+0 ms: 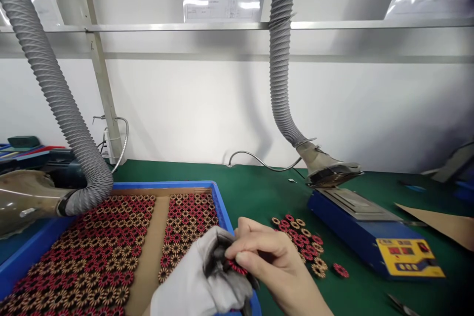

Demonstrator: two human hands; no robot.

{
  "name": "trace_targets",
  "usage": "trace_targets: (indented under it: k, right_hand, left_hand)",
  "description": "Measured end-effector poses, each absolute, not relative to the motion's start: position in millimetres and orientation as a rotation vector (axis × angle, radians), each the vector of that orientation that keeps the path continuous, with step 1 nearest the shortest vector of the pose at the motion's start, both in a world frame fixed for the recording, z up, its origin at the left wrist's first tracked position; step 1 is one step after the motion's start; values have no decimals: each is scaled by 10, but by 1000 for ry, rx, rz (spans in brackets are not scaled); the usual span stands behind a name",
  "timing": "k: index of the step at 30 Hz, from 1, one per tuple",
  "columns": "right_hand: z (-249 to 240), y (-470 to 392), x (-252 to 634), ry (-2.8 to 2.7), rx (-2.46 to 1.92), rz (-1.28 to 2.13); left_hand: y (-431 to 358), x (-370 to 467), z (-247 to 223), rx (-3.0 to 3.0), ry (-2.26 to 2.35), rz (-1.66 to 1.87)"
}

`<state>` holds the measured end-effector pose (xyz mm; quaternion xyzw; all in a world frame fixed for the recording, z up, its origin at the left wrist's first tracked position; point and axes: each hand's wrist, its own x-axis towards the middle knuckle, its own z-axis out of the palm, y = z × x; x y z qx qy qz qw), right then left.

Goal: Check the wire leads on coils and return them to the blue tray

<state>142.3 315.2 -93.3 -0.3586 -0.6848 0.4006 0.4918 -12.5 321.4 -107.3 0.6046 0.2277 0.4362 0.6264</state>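
My left hand [202, 279], in a white glove with dark, worn fingertips, is closed around a motor stator [237, 267] with red windings. Bare, my right hand [272, 259] comes in from the right, its thumb and forefinger pinched together at the stator's upper edge. Whatever lies between those fingertips is too small or hidden to make out. Both hands are over the right edge of a blue tray [222, 202], in which rows of red and copper-coloured stators [92, 252] lie. Right of my hands is a loose pile of similar stators [301, 239] on the green table.
A single red stator [340, 270] lies beside the pile. Further right stands a blue device [355, 232] with a metal top plate and yellow panel, under a grey extraction hose [281, 59]. Another hose [55, 84] overhangs the tray. Tweezers or pliers [402, 305] lie at front right.
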Motion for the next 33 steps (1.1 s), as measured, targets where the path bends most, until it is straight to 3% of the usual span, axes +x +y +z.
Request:
trace_targets:
  k: [13,18,22,25,28,30,33]
  right_hand:
    - [-1101,3229,1282,-1214,-662,1299]
    - [-1098,3163,1255,-1464,-700,651]
    - [-1049,3096,1207,-1533,-846,202]
    - [-1009,3099,1179,-1385,-948,742]
    - [-1009,3134,1210,-1181,-714,1254]
    - [-1030,3150,1261,-1221,-610,1085]
    - [-1037,3144,1348,-1548,-627,441]
  left_hand:
    - [3224,-59,-1195,1369,424,1026]
    - [3203,-32,-1161,1373,465,1051]
    - [3192,-72,-1240,1767,608,1173]
    - [3199,-106,-1288,2218,734,1481]
    - [3208,-117,-1260,2415,870,1687]
    - [3209,-113,-1214,2399,908,1732]
    - [3208,-108,-1173,2389,906,1793]
